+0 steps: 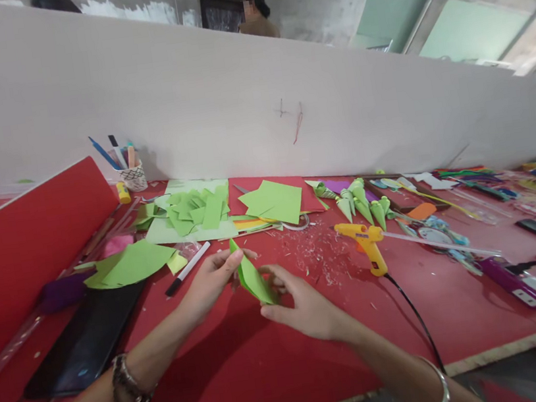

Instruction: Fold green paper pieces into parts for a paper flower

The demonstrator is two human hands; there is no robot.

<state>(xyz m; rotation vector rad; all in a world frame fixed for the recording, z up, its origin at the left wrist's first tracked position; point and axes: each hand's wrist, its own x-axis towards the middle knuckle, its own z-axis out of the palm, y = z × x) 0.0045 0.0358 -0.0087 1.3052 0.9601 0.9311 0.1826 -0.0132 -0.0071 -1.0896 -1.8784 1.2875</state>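
A piece of bright green paper [253,277], curved or folded, is held above the red table between both hands. My left hand [217,276] pinches its upper end between thumb and fingers. Around its lower right edge my right hand [298,303] is closed, thumb in front and fingers partly hidden behind. A yellow glue gun [366,240] with a clear glue stick lies to the right of my right hand. Several green paper cones [358,200] rest beyond it. Left of my left hand are a white marker with a black cap [188,269] and green fan-shaped paper [130,263].
Green square sheets [275,201] and cut green pieces [199,209] lie at the back. A pen cup [133,177] stands by a red board [31,254]. A black case [85,340] is at left, a purple power strip [519,282] at right. A white partition [214,102] closes the back.
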